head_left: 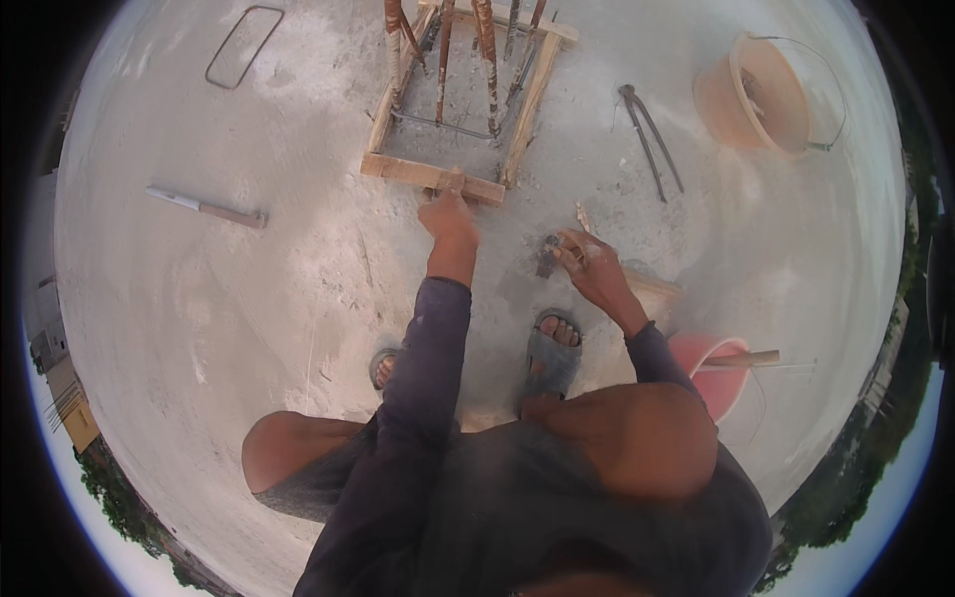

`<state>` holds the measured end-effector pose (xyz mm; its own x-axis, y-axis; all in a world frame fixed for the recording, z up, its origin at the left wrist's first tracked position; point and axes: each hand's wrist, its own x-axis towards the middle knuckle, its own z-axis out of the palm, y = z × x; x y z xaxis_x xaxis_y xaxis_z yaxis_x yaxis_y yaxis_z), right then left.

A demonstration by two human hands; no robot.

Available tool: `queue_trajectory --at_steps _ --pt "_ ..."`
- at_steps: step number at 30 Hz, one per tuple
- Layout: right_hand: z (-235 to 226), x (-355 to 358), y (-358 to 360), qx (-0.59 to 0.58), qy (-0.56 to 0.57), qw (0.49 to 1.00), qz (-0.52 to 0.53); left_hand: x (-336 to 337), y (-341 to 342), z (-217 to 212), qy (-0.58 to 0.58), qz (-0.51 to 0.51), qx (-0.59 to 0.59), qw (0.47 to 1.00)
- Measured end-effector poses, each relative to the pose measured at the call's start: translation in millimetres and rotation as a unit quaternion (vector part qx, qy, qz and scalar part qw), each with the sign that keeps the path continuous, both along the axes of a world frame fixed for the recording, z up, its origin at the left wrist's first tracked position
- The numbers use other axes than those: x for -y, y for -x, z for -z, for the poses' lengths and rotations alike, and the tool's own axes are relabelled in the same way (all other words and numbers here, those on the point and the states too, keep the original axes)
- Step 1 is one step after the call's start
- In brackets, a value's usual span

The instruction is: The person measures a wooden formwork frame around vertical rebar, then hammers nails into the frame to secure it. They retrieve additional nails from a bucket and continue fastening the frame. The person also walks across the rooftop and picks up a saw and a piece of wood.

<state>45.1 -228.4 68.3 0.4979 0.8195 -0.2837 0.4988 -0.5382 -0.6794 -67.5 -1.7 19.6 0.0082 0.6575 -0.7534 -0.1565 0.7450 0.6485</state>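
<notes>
Hands [451, 214] — left on wooden frame [403, 171]

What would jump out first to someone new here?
Probably the wooden frame at top centre, with rusty bars standing inside it and the left grip at its near board. Then the pale orange bucket at upper right, with long-handled pincers lying to its left.

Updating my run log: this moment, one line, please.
left hand: on near frame board | right hand: at small dark object, hold unclear | pincers: on floor
</notes>
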Motion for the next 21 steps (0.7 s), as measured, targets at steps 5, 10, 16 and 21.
queue_trajectory --at_steps 5,10,16,21 --pt "2 -19 8 0.029 -0.053 0.998 -0.028 -10 6 5 -0.057 0.098 -0.022 0.993" --pt "17 -30 10 0.033 -0.077 0.996 -0.039 -10 3 -11 0.003 0.071 -0.037 0.997" --pt "42 -46 3 0.121 -0.054 0.991 -0.032 -6 5 -21 -0.039 0.103 -0.082 0.991" --pt "52 -78 6 0.028 -0.087 0.994 0.052 -1 8 -5 -0.148 0.090 -0.108 0.979"
